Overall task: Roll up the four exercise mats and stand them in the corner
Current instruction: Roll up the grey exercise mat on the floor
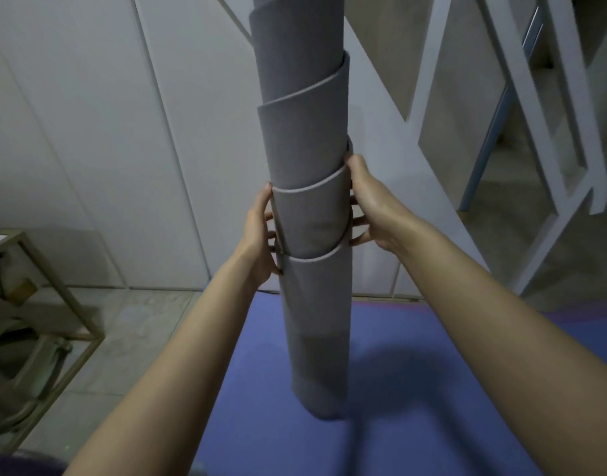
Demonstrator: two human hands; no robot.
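Nearly upright, grey rolled mat (pixel 312 304)

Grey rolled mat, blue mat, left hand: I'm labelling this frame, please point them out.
grey rolled mat (pixel 316 321), head view, lower wrap.
blue mat (pixel 432 389), head view, flat part right of roll.
left hand (pixel 257 231), head view, back of hand.

Two bare forearms, uncovered to the elbow, left hand (pixel 257 235), right hand (pixel 372 207), slim fingers (pixel 361 221), bare wrists
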